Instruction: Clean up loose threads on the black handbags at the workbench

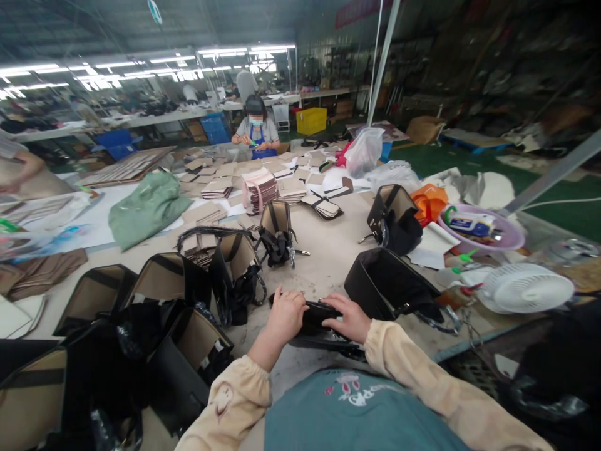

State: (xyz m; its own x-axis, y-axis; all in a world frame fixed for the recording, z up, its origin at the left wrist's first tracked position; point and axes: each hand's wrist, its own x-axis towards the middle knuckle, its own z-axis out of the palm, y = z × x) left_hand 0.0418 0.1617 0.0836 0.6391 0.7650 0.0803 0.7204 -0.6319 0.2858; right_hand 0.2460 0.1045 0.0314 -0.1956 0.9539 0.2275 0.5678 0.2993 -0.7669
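A black handbag lies at the table's near edge, right in front of my body. My left hand is closed over its left end, fingers bent across the upper edge. On the other end, my right hand grips the same bag with the thumb on the near side and the fingers over the top. Just beyond my right hand stands an open black bag, its dark inside showing. Left of my hands, several unfinished black bags with tan insides, such as one bag, stand close together.
At the right are a white fan, a purple basin and a glue bottle. A green cloth bag and stacked tan panels lie farther back. A co-worker sits across the table.
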